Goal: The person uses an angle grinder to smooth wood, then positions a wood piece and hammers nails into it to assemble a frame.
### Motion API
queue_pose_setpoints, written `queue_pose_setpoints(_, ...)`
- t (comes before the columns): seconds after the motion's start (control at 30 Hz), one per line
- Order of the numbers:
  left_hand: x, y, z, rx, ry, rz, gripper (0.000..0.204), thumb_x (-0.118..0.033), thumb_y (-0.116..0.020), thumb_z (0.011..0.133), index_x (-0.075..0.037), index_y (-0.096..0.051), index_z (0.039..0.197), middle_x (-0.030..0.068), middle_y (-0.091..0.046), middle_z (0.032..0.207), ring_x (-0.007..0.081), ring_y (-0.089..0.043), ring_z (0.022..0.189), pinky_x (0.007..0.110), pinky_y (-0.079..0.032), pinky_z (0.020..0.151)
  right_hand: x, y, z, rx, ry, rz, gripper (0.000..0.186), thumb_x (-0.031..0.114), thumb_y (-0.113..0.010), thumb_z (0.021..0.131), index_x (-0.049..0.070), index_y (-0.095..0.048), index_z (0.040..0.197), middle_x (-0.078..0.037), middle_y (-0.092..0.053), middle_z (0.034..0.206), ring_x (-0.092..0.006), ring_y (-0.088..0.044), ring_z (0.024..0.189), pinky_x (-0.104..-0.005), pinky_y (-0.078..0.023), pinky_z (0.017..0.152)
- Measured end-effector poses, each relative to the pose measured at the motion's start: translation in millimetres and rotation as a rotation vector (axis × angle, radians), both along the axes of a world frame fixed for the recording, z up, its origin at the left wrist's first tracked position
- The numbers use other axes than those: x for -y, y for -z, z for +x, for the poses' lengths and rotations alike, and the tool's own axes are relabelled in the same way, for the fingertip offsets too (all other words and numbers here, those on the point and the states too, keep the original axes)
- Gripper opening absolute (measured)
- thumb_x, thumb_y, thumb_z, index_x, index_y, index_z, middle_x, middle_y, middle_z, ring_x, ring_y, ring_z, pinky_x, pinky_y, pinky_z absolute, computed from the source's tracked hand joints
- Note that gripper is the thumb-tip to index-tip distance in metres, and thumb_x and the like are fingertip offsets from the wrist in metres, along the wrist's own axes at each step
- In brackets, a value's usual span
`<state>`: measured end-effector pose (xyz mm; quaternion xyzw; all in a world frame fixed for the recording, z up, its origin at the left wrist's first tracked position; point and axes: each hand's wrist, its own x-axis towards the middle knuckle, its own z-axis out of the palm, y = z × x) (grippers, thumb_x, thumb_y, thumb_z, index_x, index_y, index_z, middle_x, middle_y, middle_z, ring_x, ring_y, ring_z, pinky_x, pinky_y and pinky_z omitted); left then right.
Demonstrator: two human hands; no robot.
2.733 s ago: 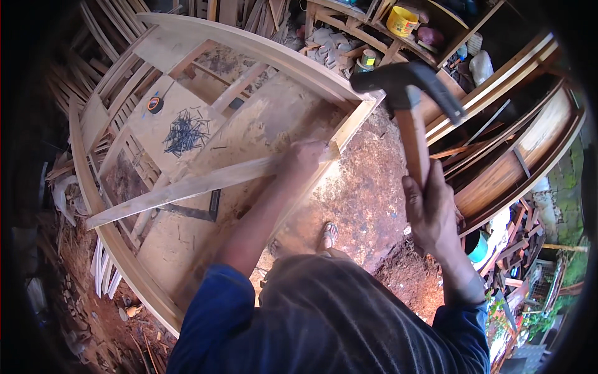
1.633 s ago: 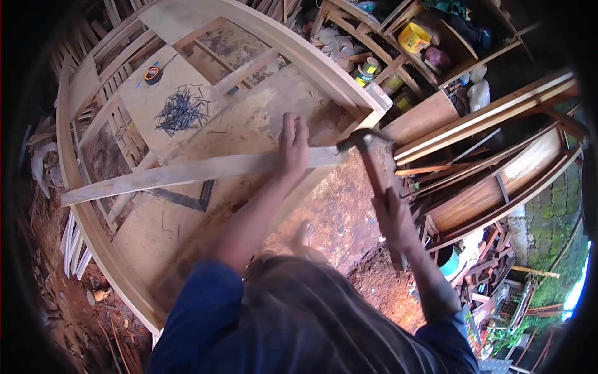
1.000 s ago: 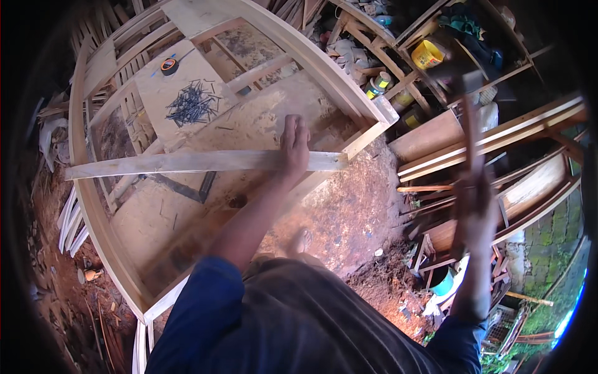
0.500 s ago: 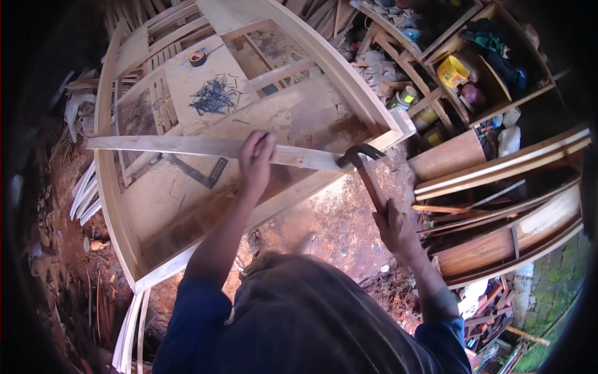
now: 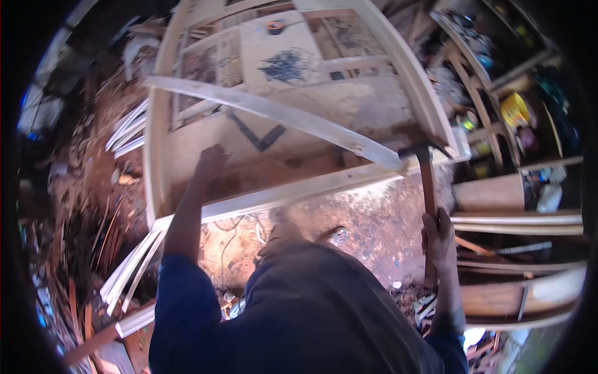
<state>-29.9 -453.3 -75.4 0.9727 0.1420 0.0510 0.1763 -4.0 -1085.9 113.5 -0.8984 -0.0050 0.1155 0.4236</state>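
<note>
In my right hand (image 5: pixel 440 232) is the wooden handle of a claw hammer (image 5: pixel 428 187), fingers closed round it. Its dark head is at the near right end of a pale wooden batten (image 5: pixel 280 112), which lies slantwise across a large wooden frame (image 5: pixel 299 192). My left hand (image 5: pixel 213 156) is off the batten, over the near left part of the frame; motion smears its fingers. Between that hand and the batten a dark L-shaped square (image 5: pixel 261 141) rests on the panel inside. Farther back lies a heap of dark nails (image 5: pixel 286 65).
A tape measure (image 5: pixel 275 27) is behind the nails. On the right stand shelves with a yellow container (image 5: pixel 515 110), above stacked long boards (image 5: pixel 517 223). Pale strips (image 5: pixel 132 268) are bundled by the frame's near left corner. Reddish ground with scraps surrounds everything.
My left hand has let go of the batten and moved left and nearer. The batten now slants more steeply. My view has shifted, and my right hand still grips the hammer.
</note>
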Motion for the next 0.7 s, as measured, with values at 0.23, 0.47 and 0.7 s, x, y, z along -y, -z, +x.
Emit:
queue_pose_setpoints(0.23, 5, -6, 21, -0.334, -0.039, -0.055, 0.027, -0.025, -0.069, 0.09, 0.002, -0.065, 0.09, 0.0253, -0.07, 0.092, 0.0436, -0.068, 0.09, 0.053, -0.053, 0.078, -45, -127, -13, 0.671, 0.24, 0.23, 0.033, 0.028, -0.055, 0.106, 0.0, -0.042, 0.117, 0.003, -0.048, 0.062, -0.0034, -0.044, 0.046, -0.0202, -0.032, 0.041)
queue_pose_setpoints(0.47, -6, -21, 28, -0.148, 0.262, -0.076, 0.014, -0.013, -0.067, 0.087, 0.0, -0.065, 0.087, 0.0245, -0.069, 0.081, 0.0399, -0.07, 0.077, 0.048, -0.054, 0.071, -76, 18, -51, 0.244, 0.216, -0.408, 0.027, 0.02, -0.057, 0.101, -0.006, -0.05, 0.104, -0.026, -0.06, 0.069, -0.043, -0.063, 0.06, -0.0483, -0.044, 0.051)
queue_pose_setpoints(0.7, -122, -62, 3, 0.049, 0.021, -0.709, 0.019, 0.0, -0.058, 0.087, 0.005, -0.072, 0.1, 0.0098, -0.07, 0.074, 0.014, -0.068, 0.065, 0.028, -0.054, 0.061, -128, 21, -49, 0.132, 0.317, -0.48, 0.029, 0.026, -0.061, 0.098, 0.0, -0.059, 0.112, -0.015, -0.063, 0.079, -0.0271, -0.059, 0.062, -0.0434, -0.05, 0.061)
